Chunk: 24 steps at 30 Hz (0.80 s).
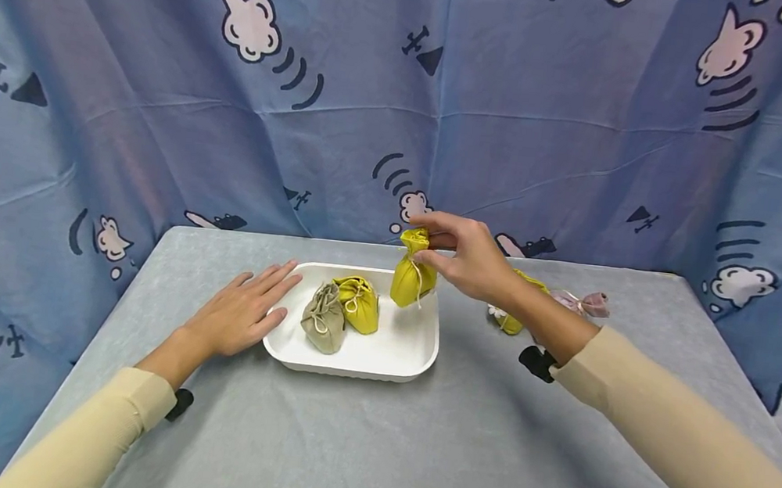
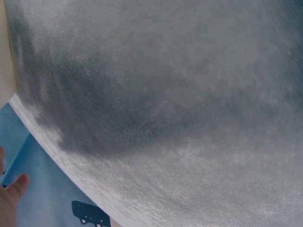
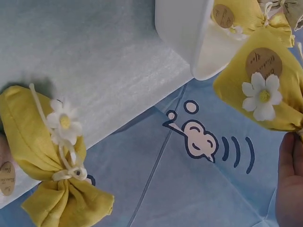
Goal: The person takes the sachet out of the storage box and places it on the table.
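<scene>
My right hand (image 1: 471, 257) pinches the gathered neck of a yellow drawstring pouch (image 1: 413, 279) over the right part of a white tray (image 1: 390, 358). In the right wrist view this pouch (image 3: 255, 85) shows a white flower and a round brown label. Inside the tray, toward the left, a grey-beige pouch (image 1: 323, 324) leans next to a second yellow pouch (image 1: 360, 308). My left hand (image 1: 243, 312) lies with straight fingers at the tray's left rim. Only a bit of that hand (image 2: 12, 198) shows at the corner of the left wrist view.
Right of the tray, partly behind my right forearm, lie another yellow pouch (image 3: 42, 137) with a white flower and a pinkish pouch (image 1: 593, 303). A grey cloth covers the table (image 1: 357, 445). A blue patterned curtain (image 1: 375, 117) hangs behind the table's back edge.
</scene>
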{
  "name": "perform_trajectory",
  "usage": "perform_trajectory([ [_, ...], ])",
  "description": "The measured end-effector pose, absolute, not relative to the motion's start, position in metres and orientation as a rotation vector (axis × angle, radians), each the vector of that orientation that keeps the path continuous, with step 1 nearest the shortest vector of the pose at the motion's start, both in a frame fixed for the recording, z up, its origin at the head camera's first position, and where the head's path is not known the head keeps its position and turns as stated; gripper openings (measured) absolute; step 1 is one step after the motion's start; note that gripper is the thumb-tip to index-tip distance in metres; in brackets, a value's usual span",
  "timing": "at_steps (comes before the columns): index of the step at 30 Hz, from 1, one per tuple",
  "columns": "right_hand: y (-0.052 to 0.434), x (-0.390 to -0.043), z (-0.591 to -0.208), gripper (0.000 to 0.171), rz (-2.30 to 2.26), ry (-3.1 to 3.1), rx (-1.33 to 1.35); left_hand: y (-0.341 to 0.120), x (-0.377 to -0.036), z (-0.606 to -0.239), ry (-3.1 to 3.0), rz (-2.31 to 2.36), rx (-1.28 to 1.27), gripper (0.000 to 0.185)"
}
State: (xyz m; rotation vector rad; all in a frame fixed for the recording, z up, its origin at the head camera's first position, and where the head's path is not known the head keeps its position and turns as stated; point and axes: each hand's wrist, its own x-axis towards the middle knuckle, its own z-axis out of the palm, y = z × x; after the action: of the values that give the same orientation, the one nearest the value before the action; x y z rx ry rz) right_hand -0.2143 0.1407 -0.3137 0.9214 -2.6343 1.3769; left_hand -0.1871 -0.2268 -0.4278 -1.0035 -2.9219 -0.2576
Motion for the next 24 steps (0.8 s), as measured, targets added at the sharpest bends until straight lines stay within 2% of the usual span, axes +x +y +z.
perform_trajectory([
  [24,0.18,-0.215,-0.317,0.041,1.255,-2.596,0.735,-0.228,-0.188,-0.429,-2.912,-0.25,-1.007,0.06],
])
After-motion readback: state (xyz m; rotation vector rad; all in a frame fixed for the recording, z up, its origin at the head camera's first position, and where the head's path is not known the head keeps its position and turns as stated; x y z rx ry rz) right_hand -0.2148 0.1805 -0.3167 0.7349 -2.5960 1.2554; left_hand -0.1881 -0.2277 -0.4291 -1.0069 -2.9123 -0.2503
